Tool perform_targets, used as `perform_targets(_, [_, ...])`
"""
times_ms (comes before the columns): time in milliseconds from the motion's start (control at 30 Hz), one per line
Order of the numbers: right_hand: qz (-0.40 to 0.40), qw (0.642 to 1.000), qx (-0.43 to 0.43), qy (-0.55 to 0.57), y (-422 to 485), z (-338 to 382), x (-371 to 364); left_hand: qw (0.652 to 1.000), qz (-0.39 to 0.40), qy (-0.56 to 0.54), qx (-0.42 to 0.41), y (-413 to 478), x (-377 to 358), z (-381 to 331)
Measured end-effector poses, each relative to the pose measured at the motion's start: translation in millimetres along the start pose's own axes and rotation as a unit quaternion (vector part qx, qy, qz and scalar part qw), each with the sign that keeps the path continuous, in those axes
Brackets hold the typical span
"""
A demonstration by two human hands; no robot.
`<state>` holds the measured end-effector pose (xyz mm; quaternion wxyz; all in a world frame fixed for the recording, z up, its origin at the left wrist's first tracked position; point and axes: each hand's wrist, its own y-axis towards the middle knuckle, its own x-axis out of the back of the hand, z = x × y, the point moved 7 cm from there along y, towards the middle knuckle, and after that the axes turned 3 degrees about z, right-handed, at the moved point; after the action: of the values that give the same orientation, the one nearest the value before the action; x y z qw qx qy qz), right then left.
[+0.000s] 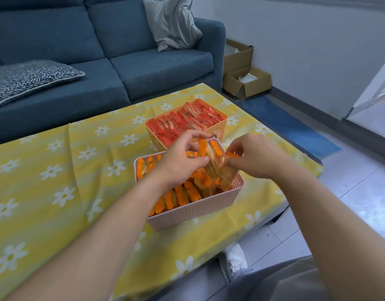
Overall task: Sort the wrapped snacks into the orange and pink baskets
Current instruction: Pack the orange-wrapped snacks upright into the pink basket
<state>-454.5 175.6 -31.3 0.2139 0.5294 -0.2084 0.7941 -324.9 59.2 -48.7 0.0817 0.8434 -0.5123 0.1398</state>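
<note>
Head view: both hands work over the pink basket (193, 211), which stands near the right edge of the worktop (57, 170). The orange basket (222, 127), full of red-wrapped snacks (187, 120), sits just behind it towards the far right corner. The left hand (183, 159) curls round a small bunch of orange-wrapped snacks (211, 157), and the right hand (256, 157) pinches the same bunch by a wrapper end. These packs are likely light, with slippery, crinkly film over brittle biscuits. They are best held across the flat sides, without squeezing.
</note>
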Motion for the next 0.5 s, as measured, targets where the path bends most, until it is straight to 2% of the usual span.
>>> perform_targets(233, [-0.022,0.997,-0.036,0.069,2.7,-9.8,2.3,0.978,0.026,0.208,-0.004,-3.6,-10.1,2.8])
perform_targets(500, [-0.026,0.992,-0.059,0.105,1.4,-13.0,4.8,0.969,0.064,0.239,0.013,-2.8,-11.8,6.8])
